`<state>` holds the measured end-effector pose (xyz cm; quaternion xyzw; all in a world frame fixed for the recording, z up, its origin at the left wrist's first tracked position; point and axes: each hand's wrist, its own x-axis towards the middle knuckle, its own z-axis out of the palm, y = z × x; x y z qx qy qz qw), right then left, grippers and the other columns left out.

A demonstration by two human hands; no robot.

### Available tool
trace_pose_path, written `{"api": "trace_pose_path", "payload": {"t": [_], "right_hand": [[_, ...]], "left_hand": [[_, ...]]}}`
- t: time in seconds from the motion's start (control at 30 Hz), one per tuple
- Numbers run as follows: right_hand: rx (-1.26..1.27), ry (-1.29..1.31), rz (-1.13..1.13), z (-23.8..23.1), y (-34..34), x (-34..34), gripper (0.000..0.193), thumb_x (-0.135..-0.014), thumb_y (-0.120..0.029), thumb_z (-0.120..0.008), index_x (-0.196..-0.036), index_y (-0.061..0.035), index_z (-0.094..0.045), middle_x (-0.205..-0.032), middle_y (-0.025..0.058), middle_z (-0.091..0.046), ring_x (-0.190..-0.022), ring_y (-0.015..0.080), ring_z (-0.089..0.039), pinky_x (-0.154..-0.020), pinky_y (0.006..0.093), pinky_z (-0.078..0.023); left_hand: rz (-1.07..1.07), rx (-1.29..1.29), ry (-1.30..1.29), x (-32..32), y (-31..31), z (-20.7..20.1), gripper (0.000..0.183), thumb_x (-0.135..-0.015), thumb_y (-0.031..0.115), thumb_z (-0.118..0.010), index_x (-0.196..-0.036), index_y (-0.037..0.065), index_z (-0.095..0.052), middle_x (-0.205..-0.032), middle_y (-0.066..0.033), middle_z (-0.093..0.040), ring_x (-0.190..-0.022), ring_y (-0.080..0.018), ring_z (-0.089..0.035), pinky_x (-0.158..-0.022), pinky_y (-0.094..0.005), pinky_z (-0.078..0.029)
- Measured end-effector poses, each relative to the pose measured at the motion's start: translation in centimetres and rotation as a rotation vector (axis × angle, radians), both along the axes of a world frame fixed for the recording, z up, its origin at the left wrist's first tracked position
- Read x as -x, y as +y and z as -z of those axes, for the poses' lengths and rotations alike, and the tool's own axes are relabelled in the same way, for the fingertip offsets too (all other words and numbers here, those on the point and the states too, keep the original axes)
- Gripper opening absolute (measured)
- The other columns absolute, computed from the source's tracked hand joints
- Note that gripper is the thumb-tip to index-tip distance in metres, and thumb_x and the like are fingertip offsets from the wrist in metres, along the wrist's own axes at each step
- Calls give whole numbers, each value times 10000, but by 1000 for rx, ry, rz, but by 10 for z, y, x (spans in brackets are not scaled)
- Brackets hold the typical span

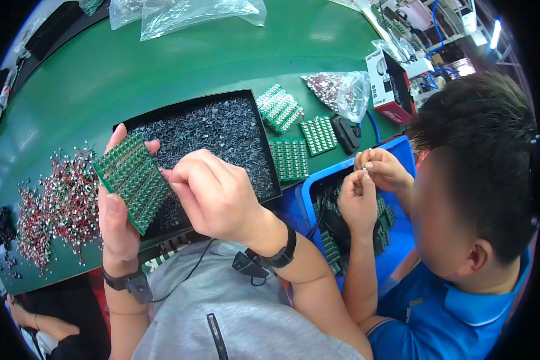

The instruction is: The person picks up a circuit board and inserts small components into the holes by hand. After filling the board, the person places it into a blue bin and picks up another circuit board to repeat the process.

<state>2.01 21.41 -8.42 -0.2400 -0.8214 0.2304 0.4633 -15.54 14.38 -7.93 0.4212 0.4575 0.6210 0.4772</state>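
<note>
My left hand (pixel 117 227) holds up a green circuit board panel (pixel 132 180) covered in rows of small components, thumb on its near face and fingers behind. The panel is tilted over the left part of a shallow black tray (pixel 266 144). My right hand (pixel 219 192) is closed in a pinch at the panel's right edge. Whatever lies between those fingertips is too small and hidden to name. Loose small black parts (pixel 222 129) fill the tray. To the left of the panel spreads a heap of tiny parts with red and white wires (pixel 72 198).
Green panels (pixel 289 159) lie right of the tray, near a bag of small parts (pixel 327 90) and a box (pixel 396 90). At right, a co-worker's hands (pixel 363 192) work over a blue bin (pixel 404 151) of panels. Clear plastic bags (pixel 204 18) lie at the far edge.
</note>
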Motion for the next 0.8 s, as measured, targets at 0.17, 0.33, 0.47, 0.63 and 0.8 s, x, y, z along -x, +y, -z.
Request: {"api": "trace_pose_path", "payload": {"t": [0.17, 0.33, 0.47, 0.63, 0.8], "right_hand": [[-117, 92, -141, -3, 1, 0, 303, -759, 40, -779, -1048, -26, -717, -986, 114, -709, -751, 289, -705, -634, 385, -584], [-124, 42, -179, -2, 3, -6, 304, -737, -18, -800, -1032, -45, -734, -987, 88, -709, -755, 262, -704, -627, 370, -582], [-149, 26, -221, -2, 9, -10, 292, -745, -35, -802, -1030, -47, -737, -984, 82, -711, -758, 256, -706, -623, 367, -581], [-126, -42, -150, -1, 7, -7, 221, -782, -54, -799, -988, -47, -719, -954, 84, -703, -764, 260, -714, -624, 367, -583], [-91, 6, -117, 1, 6, -1, 206, -803, -19, -790, -982, -38, -691, -933, 91, -693, -769, 274, -717, -632, 371, -591]], "left_hand": [[73, -40, 137, -3, 0, -1, 1070, -993, 694, -579, -1667, -79, -275, -1508, -252, -561, -1334, -271, -603, -1161, -405, -453], [131, -48, 174, -2, 0, -1, 1019, -1024, 660, -552, -1653, -101, -297, -1476, -241, -592, -1329, -265, -609, -1154, -398, -455], [177, -13, 195, 0, 1, -4, 965, -1042, 608, -543, -1653, -98, -301, -1426, -215, -631, -1287, -256, -635, -1139, -387, -465], [164, 19, 216, -1, 2, -5, 924, -1046, 566, -539, -1657, -85, -303, -1408, -193, -643, -1240, -238, -648, -1109, -370, -482], [69, -14, 149, -6, 3, 0, 934, -1039, 587, -545, -1662, -65, -305, -1412, -182, -634, -1218, -222, -644, -1088, -360, -491]]}}
